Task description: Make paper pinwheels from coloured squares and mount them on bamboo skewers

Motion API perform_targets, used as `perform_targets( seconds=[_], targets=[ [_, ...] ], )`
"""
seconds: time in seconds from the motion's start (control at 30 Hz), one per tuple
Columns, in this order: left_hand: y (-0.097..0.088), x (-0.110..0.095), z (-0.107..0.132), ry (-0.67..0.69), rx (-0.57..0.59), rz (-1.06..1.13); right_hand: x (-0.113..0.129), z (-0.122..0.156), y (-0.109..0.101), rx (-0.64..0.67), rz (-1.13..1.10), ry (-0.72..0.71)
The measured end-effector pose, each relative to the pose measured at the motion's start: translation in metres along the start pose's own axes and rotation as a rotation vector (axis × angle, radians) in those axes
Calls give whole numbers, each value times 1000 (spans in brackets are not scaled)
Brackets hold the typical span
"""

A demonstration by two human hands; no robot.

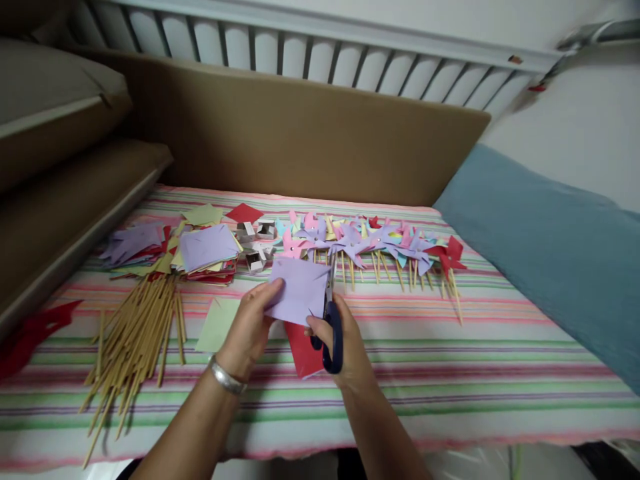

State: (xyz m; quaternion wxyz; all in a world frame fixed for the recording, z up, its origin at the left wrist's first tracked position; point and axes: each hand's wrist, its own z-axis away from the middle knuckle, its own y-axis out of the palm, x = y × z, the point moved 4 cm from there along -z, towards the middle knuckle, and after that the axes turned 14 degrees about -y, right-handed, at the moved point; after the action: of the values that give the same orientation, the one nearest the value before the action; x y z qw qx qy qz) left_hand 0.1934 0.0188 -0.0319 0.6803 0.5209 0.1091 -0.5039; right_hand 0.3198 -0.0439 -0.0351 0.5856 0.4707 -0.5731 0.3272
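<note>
My left hand point(247, 327) pinches a lilac paper square point(299, 290) at its left edge, holding it above the striped cloth point(450, 373). My right hand point(347, 343) grips dark blue scissors point(331, 327) whose blades reach into the square's right side. Under my hands lies a red paper square point(303, 353). A pale green square point(219, 323) lies just left of my left hand.
A pile of wooden sticks point(135, 340) lies at the left. Behind it sit stacks of coloured paper squares point(205, 247) and small white boxes point(257, 243). A row of finished paper pinwheels point(370, 247) spans the middle. Cardboard point(300, 133) stands behind; a blue cushion point(550, 247) is at right.
</note>
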Motion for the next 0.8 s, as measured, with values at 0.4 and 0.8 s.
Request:
perform_targets(
  seconds=[0.4,0.8],
  targets=[
    [-25,-23,-8,100,-84,-336,4,-4,-8,32,169,-8],
    [-43,-45,-7,393,-353,-132,-21,51,52,555,-115,353]
  ],
)
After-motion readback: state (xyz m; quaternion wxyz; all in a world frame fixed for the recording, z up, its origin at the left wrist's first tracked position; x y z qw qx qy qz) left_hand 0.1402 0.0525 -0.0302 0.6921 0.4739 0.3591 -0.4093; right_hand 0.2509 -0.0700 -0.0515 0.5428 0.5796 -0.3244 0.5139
